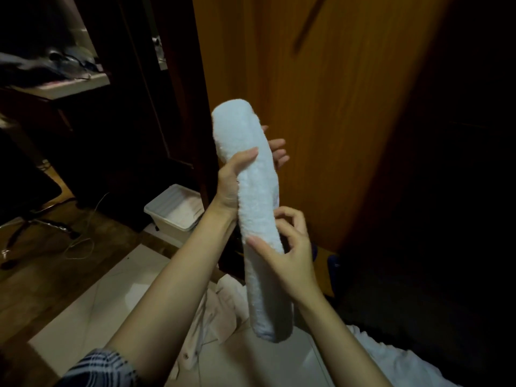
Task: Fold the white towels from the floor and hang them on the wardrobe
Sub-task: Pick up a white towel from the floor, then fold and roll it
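**Head view: folded towel held up before the wardrobe**

Head camera looks down on two bare forearms raised in front of a wooden wardrobe [321,113], whose orange-brown door fills the frame from 12 to 3 o'clock. Between the hands stands a white towel [251,191], folded into a long narrow band — nearly upright, its top leaning toward 11 o'clock and its lower end hanging free toward 6 o'clock, clear of the floor.

At the towel's upper half, the left hand [231,180] grips it: the thumb lies across the front, and the fingers [279,152] wrap round the back, their tips showing past the right edge. Lower down, the right hand [287,247] holds the towel's right side, with the thumb pressed on the front face and the fingers curled behind the edge; the index finger arches loosely above.

More pale cloth [223,303] lies crumpled on the floor tiles at 6 o'clock, and another white piece [391,358] sits at 5 o'clock. At 9 o'clock, near the wardrobe's left corner, rests a white plastic box [173,213]. A plaid sleeve [100,367] shows at 7 o'clock — on the left arm.
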Tool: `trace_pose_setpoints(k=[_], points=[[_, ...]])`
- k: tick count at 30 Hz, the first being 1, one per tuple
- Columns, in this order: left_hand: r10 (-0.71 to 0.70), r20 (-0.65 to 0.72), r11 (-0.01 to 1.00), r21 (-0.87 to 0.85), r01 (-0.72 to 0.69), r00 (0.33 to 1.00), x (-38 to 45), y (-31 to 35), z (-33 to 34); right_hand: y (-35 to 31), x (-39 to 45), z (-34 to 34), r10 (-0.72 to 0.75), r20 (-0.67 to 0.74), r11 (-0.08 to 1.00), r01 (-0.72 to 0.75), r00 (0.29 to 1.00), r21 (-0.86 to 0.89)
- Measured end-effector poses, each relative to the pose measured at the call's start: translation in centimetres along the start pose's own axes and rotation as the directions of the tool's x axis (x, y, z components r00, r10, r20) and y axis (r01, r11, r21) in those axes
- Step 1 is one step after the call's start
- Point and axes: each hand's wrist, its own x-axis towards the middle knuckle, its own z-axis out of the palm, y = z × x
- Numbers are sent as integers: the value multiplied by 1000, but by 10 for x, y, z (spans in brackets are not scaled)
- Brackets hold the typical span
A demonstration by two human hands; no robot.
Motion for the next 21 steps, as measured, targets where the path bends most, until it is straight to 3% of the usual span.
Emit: trace_pose_setpoints(k=[2, 5, 10, 13, 16, 19, 21], points=[[-27, 37, 993, -112, 31, 999, -4, 2, -1, 4, 0, 1, -7, 21, 1000, 7, 1000, 11], [-10, 133, 977, -210, 38, 991, -6, 2, -1, 8, 9, 0, 74, 191, 985, -102, 979, 142], [-65, 220, 962, -245, 119, 973, 1, 11, 1, 10, 15, 0, 91, 308, 914, -202, 947, 351], [-70, 211, 981, -163, 106, 975, 6, 20, 3, 12, 14, 4, 42, 249, 934, -126, 968, 334], [-54, 146, 996, -58, 63, 988, 12, 29, 4, 13, 11, 9, 27, 76, 985, -40, 997, 166], [-14, 77, 1000, 10, 13, 997, 16, 35, 5, 13, 7, 14, -143, -8, 989, 143, 990, 40], [21, -4, 996, 82, -21, 1000, 20, 36, 5, 11, 7, 16, -191, -6, 981, 191, 982, -17]])
